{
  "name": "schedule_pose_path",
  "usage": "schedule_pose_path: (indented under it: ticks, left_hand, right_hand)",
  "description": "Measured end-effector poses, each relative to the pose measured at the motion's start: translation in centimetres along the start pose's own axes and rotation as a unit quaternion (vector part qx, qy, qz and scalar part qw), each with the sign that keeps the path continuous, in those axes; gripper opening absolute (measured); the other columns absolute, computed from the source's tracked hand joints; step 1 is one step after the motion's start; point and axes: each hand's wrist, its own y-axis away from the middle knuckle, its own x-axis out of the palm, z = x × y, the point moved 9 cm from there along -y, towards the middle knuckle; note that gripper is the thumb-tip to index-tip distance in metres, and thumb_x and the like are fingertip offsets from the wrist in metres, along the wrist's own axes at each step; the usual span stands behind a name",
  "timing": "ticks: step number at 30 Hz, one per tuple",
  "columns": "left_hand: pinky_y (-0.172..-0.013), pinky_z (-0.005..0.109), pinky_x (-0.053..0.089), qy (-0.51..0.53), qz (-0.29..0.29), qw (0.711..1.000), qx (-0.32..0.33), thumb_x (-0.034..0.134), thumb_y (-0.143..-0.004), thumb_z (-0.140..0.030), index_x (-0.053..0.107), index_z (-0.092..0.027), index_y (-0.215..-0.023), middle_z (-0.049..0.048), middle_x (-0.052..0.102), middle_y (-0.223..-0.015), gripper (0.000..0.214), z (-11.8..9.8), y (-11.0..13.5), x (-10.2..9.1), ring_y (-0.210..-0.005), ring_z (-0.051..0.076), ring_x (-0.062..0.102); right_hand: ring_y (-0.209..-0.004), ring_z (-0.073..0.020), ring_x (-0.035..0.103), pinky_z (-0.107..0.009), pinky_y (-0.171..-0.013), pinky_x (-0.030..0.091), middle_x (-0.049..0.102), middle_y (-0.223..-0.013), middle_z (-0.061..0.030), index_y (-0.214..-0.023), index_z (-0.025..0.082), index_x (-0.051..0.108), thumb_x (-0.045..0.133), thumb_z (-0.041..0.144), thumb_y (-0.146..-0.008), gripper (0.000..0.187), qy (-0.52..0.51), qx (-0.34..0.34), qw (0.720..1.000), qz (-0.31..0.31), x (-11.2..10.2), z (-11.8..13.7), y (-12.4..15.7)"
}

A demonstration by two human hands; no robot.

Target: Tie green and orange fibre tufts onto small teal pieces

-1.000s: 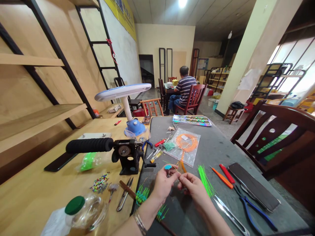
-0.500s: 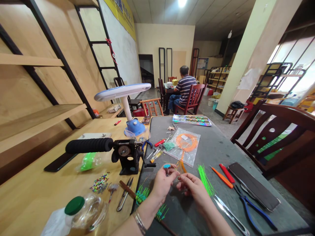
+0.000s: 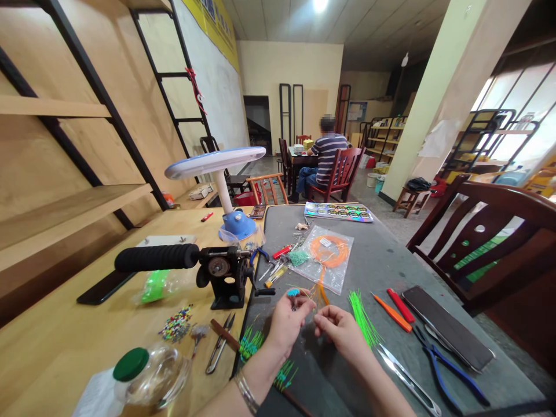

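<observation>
My left hand (image 3: 286, 325) pinches a small blue bead piece (image 3: 293, 293) on a thin wire above the dark grey mat (image 3: 391, 255). My right hand (image 3: 343, 333) is beside it, fingertips pinched on the thin strand running between the two hands. Just beyond the hands, orange cord spills out of a clear plastic bag (image 3: 326, 258). A bunch of green strands (image 3: 362, 315) lies right of my right hand. More green and teal strands (image 3: 249, 344) lie under my left wrist.
A black hand-crank tool with a foam handle (image 3: 191, 260), a blue desk lamp (image 3: 226, 174), a heap of beads (image 3: 176, 324), scissors (image 3: 219, 344), a green-capped jar (image 3: 147, 376), pliers (image 3: 447, 368), orange and red tools (image 3: 393, 313), a black phone (image 3: 447, 330). A person (image 3: 325, 153) sits far back.
The hands stay close together; my right hand has shifted slightly and the pinched fingers have moved a little. Nothing else on the table has moved.
</observation>
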Motion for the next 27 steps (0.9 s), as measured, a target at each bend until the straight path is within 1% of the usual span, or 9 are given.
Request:
schedule_pose_path:
  ticks: [3, 8, 9, 13, 16, 18, 22, 24, 27]
  left_hand:
    - [-0.041, 0.017, 0.028, -0.009, 0.006, 1.000, -0.003, 0.076, -0.062, -0.026, 0.061, -0.013, -0.089, -0.0039, 0.059, -0.061, 0.034, 0.0, 0.2, 0.1, -0.042, 0.004, 0.040]
    - [-0.042, 0.017, 0.029, -0.002, -0.001, 1.000, 0.007, 0.075, -0.063, -0.027, 0.060, -0.013, -0.089, -0.0051, 0.057, -0.059, 0.033, -0.2, -0.1, -0.1, -0.042, 0.004, 0.039]
    - [-0.042, 0.017, 0.029, 0.001, -0.003, 1.000, 0.007, 0.075, -0.063, -0.027, 0.060, -0.013, -0.089, -0.0055, 0.056, -0.059, 0.034, -0.2, -0.2, -0.2, -0.041, 0.003, 0.038]
    - [-0.042, 0.016, 0.028, 0.002, -0.003, 1.000, 0.008, 0.076, -0.062, -0.028, 0.060, -0.013, -0.089, -0.0054, 0.057, -0.059, 0.035, -0.2, -0.2, -0.1, -0.041, 0.003, 0.037]
    - [-0.041, 0.017, 0.028, -0.008, 0.004, 1.000, 0.012, 0.076, -0.062, -0.028, 0.060, -0.013, -0.088, -0.0042, 0.057, -0.061, 0.034, -0.3, -0.1, 0.1, -0.042, 0.004, 0.039]
    - [-0.041, 0.017, 0.029, -0.015, 0.007, 1.000, 0.012, 0.075, -0.063, -0.028, 0.060, -0.013, -0.088, -0.0034, 0.058, -0.062, 0.033, -0.2, -0.1, 0.2, -0.042, 0.004, 0.039]
    - [-0.041, 0.017, 0.030, -0.021, 0.005, 1.000, 0.023, 0.073, -0.065, -0.028, 0.060, -0.013, -0.090, -0.0037, 0.058, -0.063, 0.032, -0.3, -0.3, 0.0, -0.042, 0.004, 0.039]
    - [-0.042, 0.017, 0.030, -0.024, 0.002, 0.999, 0.028, 0.073, -0.066, -0.027, 0.060, -0.013, -0.090, -0.0039, 0.058, -0.063, 0.031, -0.3, -0.3, -0.1, -0.042, 0.004, 0.039]
    - [-0.041, 0.017, 0.030, -0.024, 0.002, 0.999, 0.031, 0.073, -0.066, -0.027, 0.060, -0.013, -0.089, -0.0042, 0.058, -0.062, 0.030, -0.3, -0.3, 0.0, -0.042, 0.004, 0.039]
  right_hand:
    - [-0.043, -0.0102, 0.046, -0.023, -0.045, 0.029, 0.064, -0.052, 0.0005, -0.065, 0.019, 0.057, 0.068, 0.057, -0.060, 0.040, 0.002, -0.001, 1.000, 0.000, 0.0, 0.3, 0.1]
    - [-0.056, -0.0162, 0.060, -0.023, -0.047, 0.035, 0.069, -0.061, -0.0020, -0.082, 0.018, 0.063, 0.072, 0.055, -0.056, 0.046, -0.013, 0.009, 1.000, 0.014, 0.0, 0.0, 0.4]
    - [-0.056, -0.0164, 0.060, -0.024, -0.048, 0.036, 0.069, -0.060, -0.0019, -0.081, 0.018, 0.063, 0.072, 0.055, -0.056, 0.046, -0.008, 0.006, 1.000, 0.014, -0.1, 0.0, 0.4]
    - [-0.048, -0.0144, 0.055, -0.026, -0.051, 0.038, 0.066, -0.052, -0.0013, -0.062, 0.018, 0.059, 0.070, 0.057, -0.059, 0.040, 0.031, -0.022, 0.999, -0.003, -0.4, 0.6, 0.1]
    - [-0.052, -0.0170, 0.059, -0.029, -0.057, 0.043, 0.068, -0.053, -0.0026, -0.060, 0.019, 0.059, 0.069, 0.058, -0.060, 0.040, 0.020, -0.037, 0.999, -0.012, -0.5, 1.1, 0.0]
    - [-0.057, -0.0196, 0.062, -0.031, -0.061, 0.045, 0.069, -0.056, -0.0031, -0.065, 0.019, 0.062, 0.071, 0.058, -0.059, 0.040, -0.003, -0.038, 0.999, -0.008, -0.5, 1.1, 0.0]
    - [-0.062, -0.0211, 0.065, -0.031, -0.064, 0.046, 0.071, -0.063, -0.0025, -0.085, 0.018, 0.066, 0.076, 0.051, -0.056, 0.045, -0.017, -0.025, 0.999, 0.017, -0.4, 0.6, 0.2]
    - [-0.061, -0.0199, 0.064, -0.029, -0.061, 0.045, 0.070, -0.062, -0.0024, -0.081, 0.018, 0.066, 0.076, 0.049, -0.057, 0.040, 0.005, -0.024, 1.000, 0.018, -0.4, 0.4, 0.2]
    - [-0.054, -0.0173, 0.060, -0.028, -0.056, 0.042, 0.068, -0.055, -0.0019, -0.064, 0.019, 0.061, 0.072, 0.050, -0.060, 0.034, 0.034, -0.033, 0.999, 0.009, -0.3, 0.6, 0.1]
